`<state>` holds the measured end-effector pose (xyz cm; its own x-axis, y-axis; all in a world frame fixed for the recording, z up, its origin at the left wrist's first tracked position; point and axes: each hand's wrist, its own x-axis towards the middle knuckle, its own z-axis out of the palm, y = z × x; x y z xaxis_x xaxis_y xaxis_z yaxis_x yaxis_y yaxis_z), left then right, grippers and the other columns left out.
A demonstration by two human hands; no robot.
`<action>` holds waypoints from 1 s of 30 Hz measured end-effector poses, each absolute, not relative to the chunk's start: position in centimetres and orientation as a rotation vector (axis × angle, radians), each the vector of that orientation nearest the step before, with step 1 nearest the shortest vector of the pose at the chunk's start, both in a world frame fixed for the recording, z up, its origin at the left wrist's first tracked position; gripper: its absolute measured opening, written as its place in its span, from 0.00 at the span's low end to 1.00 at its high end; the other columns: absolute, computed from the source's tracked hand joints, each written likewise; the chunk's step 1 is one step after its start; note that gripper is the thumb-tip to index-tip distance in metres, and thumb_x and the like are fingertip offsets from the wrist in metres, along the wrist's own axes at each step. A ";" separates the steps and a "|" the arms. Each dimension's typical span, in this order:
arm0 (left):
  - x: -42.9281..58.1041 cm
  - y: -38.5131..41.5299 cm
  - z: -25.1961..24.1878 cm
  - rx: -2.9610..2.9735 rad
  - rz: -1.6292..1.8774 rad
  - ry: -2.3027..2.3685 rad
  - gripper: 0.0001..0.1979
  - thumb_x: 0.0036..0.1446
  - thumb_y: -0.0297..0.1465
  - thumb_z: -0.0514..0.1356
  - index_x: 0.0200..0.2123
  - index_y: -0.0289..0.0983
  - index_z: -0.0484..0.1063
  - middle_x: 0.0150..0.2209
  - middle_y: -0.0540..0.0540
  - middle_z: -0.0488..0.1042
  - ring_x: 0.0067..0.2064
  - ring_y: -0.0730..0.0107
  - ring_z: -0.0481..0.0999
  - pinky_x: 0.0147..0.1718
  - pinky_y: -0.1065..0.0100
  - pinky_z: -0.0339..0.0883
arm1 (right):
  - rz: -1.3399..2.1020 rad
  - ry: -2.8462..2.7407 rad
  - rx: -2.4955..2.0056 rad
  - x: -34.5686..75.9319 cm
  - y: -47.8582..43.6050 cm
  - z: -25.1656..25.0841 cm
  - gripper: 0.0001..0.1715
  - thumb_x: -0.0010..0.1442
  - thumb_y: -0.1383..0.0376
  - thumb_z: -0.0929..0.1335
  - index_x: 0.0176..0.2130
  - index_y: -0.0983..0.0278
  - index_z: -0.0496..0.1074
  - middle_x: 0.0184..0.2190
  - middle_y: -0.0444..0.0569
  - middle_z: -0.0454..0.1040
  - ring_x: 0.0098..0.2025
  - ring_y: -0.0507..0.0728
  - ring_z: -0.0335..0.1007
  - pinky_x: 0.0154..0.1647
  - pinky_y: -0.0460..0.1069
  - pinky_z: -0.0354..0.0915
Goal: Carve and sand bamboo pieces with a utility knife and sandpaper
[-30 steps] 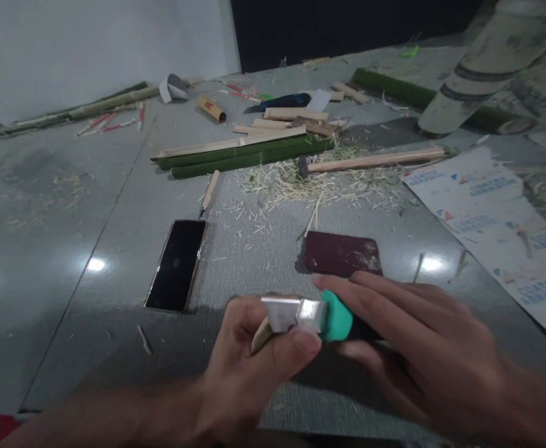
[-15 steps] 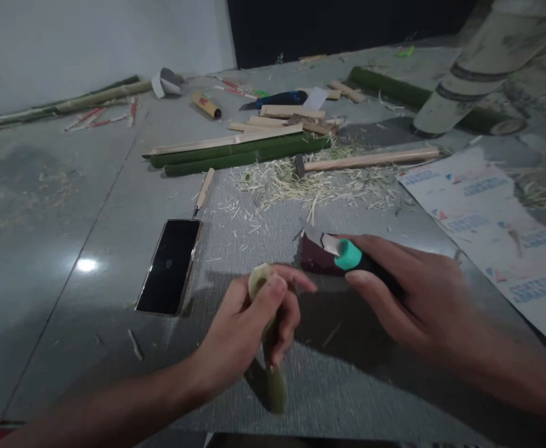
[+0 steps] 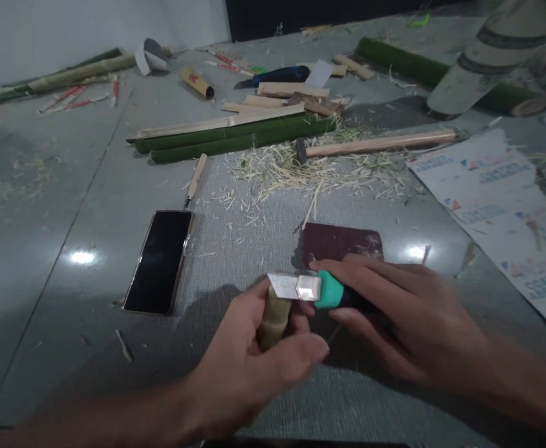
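Note:
My left hand (image 3: 254, 354) is closed around a short piece of bamboo (image 3: 275, 317), its upper end pointing away from me. In my right hand (image 3: 408, 317) is a utility knife (image 3: 331, 289) with a teal collar and a black handle. Its silver blade lies across the top end of the bamboo, touching or just over it. Behind the knife, a dark red sheet of sandpaper (image 3: 341, 242) rests on the grey work surface. My left palm hides the bamboo's lower part.
A phone (image 3: 161, 261) lies at the left, beside a wooden-handled carving tool (image 3: 197, 177). Farther back are green bamboo strips (image 3: 235, 140), a hammer (image 3: 375, 146) and pale shavings (image 3: 273, 174). Printed white paper (image 3: 501, 211) lies at the right, below a bamboo tube (image 3: 469, 78).
The knife has moved left from the sandpaper to the bamboo's end. My left hand has turned the bamboo more upright, and its thumb now extends to the right.

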<state>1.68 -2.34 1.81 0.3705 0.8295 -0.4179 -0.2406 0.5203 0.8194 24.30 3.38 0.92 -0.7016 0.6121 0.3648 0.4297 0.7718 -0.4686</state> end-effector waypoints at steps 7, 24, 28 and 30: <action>1.9 -2.4 2.1 0.829 0.830 0.943 0.16 0.64 0.35 0.69 0.32 0.39 0.64 0.25 0.57 0.55 0.25 0.78 0.52 0.23 0.75 0.53 | 0.458 -2.496 -0.699 24.3 3.1 1.2 0.19 0.74 0.64 0.66 0.59 0.71 0.70 0.44 0.55 0.81 0.37 0.57 0.77 0.32 0.50 0.69; 1.8 -2.4 2.4 1.059 0.836 1.153 0.19 0.68 0.39 0.65 0.26 0.39 0.65 0.17 0.56 0.61 0.19 0.78 0.59 0.18 0.70 0.51 | 0.434 -2.510 -0.738 24.3 2.6 1.8 0.16 0.76 0.62 0.64 0.57 0.68 0.70 0.44 0.56 0.82 0.36 0.58 0.79 0.29 0.51 0.69; 1.7 -2.6 2.2 1.092 0.807 1.214 0.21 0.67 0.39 0.66 0.24 0.40 0.64 0.16 0.56 0.61 0.18 0.77 0.60 0.16 0.70 0.49 | 0.341 -2.499 -0.769 24.0 2.2 2.0 0.15 0.77 0.61 0.64 0.56 0.68 0.70 0.41 0.54 0.81 0.33 0.57 0.77 0.27 0.52 0.67; 1.6 -3.0 2.0 1.070 0.791 1.244 0.21 0.68 0.40 0.65 0.25 0.40 0.64 0.15 0.56 0.60 0.18 0.77 0.59 0.15 0.70 0.50 | 0.268 -2.502 -0.790 23.8 2.0 2.0 0.14 0.77 0.61 0.64 0.55 0.67 0.71 0.40 0.53 0.81 0.32 0.57 0.76 0.26 0.52 0.66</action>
<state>1.64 -3.02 1.96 0.1829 0.9213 -0.3431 0.0803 0.3338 0.9392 23.85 2.05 2.02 -0.7071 0.5820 0.4015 0.4838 0.8124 -0.3256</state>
